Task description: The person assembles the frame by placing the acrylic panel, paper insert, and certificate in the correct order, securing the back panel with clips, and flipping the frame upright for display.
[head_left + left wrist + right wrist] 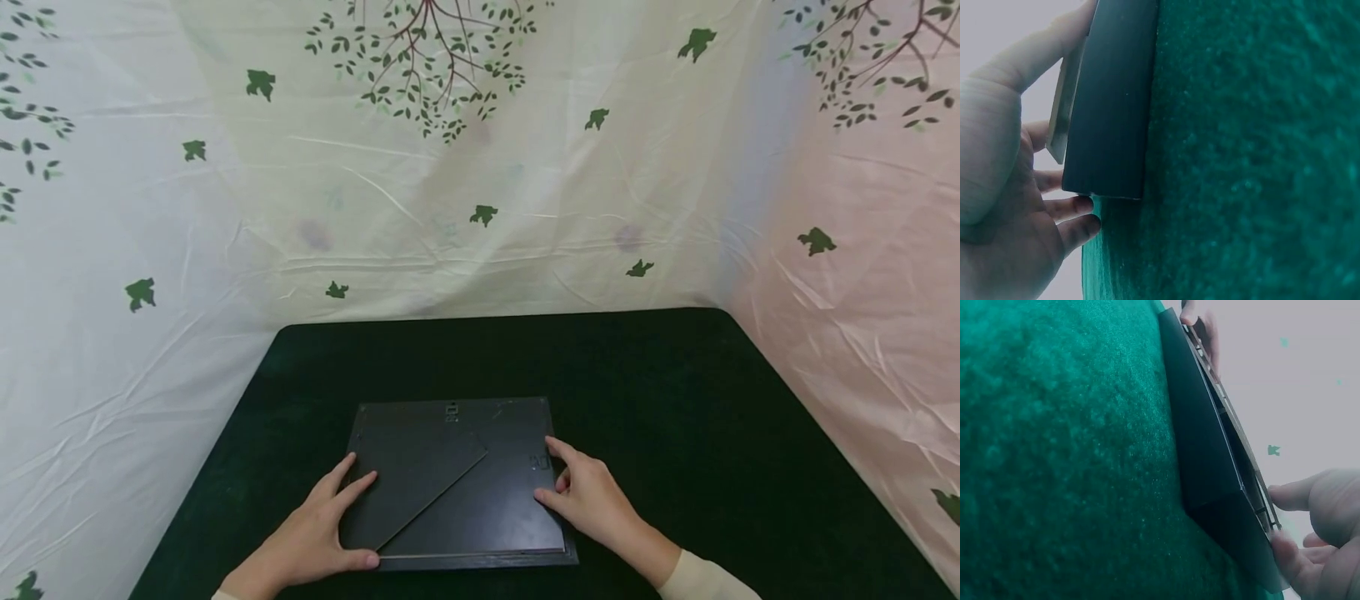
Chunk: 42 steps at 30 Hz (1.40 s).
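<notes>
Picture frame [468, 563], back upward, shows a gap under its backing panel [487, 504] at right; the right hand [596, 500] pinches that panel's edge, the left hand [315, 531], fingers spread, rests around the near-left corner. Beneath lies the green tabletop [690, 408]; behind, leaf-printed fabric [420, 208].

Your left hand [318, 525] bare, your right hand [597, 497] bare, your right sleeve [703, 577] plain cream, your left sleeve [221, 596] a pale sliver
</notes>
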Tool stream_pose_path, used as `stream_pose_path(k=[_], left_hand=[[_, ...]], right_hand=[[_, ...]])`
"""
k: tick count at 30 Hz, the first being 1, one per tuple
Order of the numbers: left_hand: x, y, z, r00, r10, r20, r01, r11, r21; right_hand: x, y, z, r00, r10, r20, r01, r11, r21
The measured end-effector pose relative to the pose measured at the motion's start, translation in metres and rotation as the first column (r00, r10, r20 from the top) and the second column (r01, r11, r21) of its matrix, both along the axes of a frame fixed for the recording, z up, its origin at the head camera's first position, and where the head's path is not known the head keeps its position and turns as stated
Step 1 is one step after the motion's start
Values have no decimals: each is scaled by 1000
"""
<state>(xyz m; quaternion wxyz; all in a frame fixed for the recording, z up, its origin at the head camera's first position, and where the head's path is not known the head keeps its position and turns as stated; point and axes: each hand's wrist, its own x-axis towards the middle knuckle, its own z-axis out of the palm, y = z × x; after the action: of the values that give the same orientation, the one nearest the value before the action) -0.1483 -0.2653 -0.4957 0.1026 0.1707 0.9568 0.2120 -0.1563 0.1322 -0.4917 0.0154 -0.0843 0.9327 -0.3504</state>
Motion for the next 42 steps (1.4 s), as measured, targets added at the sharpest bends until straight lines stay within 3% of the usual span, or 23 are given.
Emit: stream_pose_path(k=[5, 10, 17, 21, 24, 29, 34, 38, 42], left_hand=[[0, 1, 3, 1000, 2, -1, -2, 1000, -1], [-1, 1, 3, 1000, -10, -8, 10, 1000, 1], [0, -1, -1, 1000, 11, 23, -11, 1000, 13], [0, 0, 0, 997, 49, 59, -49, 999, 2], [0, 1, 1, 997, 57, 49, -57, 998, -11], [0, 3, 1, 999, 52, 16, -52, 999, -1], [0, 7, 3, 996, 75, 47, -75, 997, 5], [-4, 10, 8, 994, 92, 51, -94, 994, 45], [-12, 16, 12, 996, 88, 4, -88, 992, 96]], right_hand=[[0, -1, 0, 1000, 6, -22, -4, 996, 85], [0, 1, -3, 999, 3, -43, 1, 996, 84], [-4, 8, -12, 999, 11, 50, -13, 999, 42], [-5, 11, -13, 997, 49, 67, -50, 999, 14], [-6, 11, -13, 995, 55, 79, -56, 998, 19], [-6, 10, -11, 993, 27, 111, -31, 999, 30], [-7, 7, -7, 993, 8, 121, -10, 1000, 17], [-9, 6, 0, 990, -40, 133, 43, 999, -20], [-15, 8, 10, 988, -101, 116, 105, 994, -31]])
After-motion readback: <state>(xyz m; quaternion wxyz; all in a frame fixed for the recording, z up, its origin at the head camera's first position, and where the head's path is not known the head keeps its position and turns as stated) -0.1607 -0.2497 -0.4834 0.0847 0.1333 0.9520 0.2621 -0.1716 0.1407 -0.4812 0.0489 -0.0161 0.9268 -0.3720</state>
